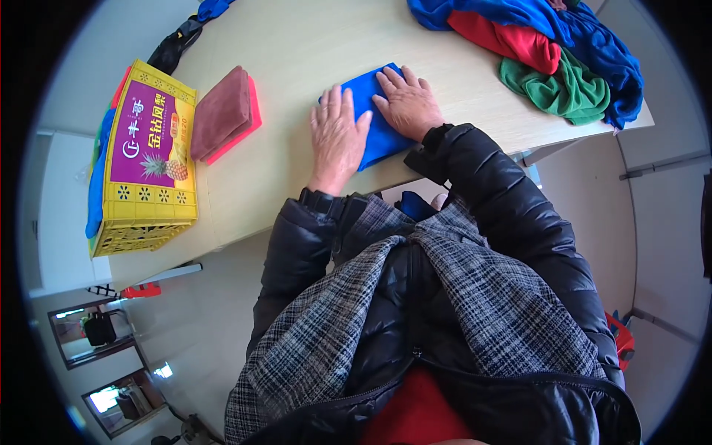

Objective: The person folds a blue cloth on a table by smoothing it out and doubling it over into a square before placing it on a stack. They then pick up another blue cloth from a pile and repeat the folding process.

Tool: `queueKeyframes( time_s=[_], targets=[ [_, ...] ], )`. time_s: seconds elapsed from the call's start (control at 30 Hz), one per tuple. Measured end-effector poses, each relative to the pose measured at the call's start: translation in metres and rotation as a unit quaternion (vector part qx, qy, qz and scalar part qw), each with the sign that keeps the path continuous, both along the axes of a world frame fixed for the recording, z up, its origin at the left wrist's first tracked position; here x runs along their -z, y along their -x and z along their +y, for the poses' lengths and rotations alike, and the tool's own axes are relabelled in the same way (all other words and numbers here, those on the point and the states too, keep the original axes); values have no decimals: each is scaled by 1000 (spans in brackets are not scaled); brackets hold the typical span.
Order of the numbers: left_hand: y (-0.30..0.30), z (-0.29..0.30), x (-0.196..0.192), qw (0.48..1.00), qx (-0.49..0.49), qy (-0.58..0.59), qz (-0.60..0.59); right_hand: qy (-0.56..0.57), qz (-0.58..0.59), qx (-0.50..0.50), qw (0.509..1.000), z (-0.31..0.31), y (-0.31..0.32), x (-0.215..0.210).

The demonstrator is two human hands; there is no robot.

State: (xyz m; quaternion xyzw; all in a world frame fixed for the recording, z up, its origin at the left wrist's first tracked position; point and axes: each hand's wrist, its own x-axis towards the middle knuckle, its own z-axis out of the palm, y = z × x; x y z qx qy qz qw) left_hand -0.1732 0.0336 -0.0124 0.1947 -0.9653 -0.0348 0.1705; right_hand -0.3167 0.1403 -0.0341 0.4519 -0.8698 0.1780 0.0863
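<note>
Pale table (pixel 289 52), bowed by the fisheye lens, its near edge just in front of my body. Near that edge lies a folded blue cloth (pixel 380 141), a flat block set at a slant. My L hand (pixel 340 137) lies palm down on its L side, fingers straight; my R hand (pixel 408 105) lies palm down on its upper R part, fingers a bit spread. Both are flat & unclenched; can't tell how hard they press.

To the L, apart from the blue: a folded brown cloth (pixel 222 111) atop a red one (pixel 251 122). Just beside them, at the table's L end, a yellow crate (pixel 144 208) w/ a purple panel & pineapple pic. Behind it, a black item (pixel 174 50), too unclear to name. Far R corner: a loose heap (pixel 552 37) of blue, red & green cloth.

Room: pale floor (pixel 211 304) below; white panels (pixel 667 230) up the R side; a red item (pixel 624 343) low R, partly hidden by my sleeve (pixel 526 200). Lower L, two dark frames (pixel 68 362) w/ bright patches.
</note>
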Motion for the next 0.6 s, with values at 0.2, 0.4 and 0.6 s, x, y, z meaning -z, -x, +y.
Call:
queueKeyframes(
  time_s=[0.2, 0.4, 0.6],
  targets=[
    [-1, -3, 24, 999, 43, -23, -2, -20, -13, -1, 1000, 0, 3, -5],
    [-30, 7, 16, 998, 36, -29, -39, -13, -4, 1, 1000, 1, 2, -4],
    [-60, 19, -1, 997, 39, -41, -60, -17, 14, 7, 1000, 8, 4, -5]
  ],
)
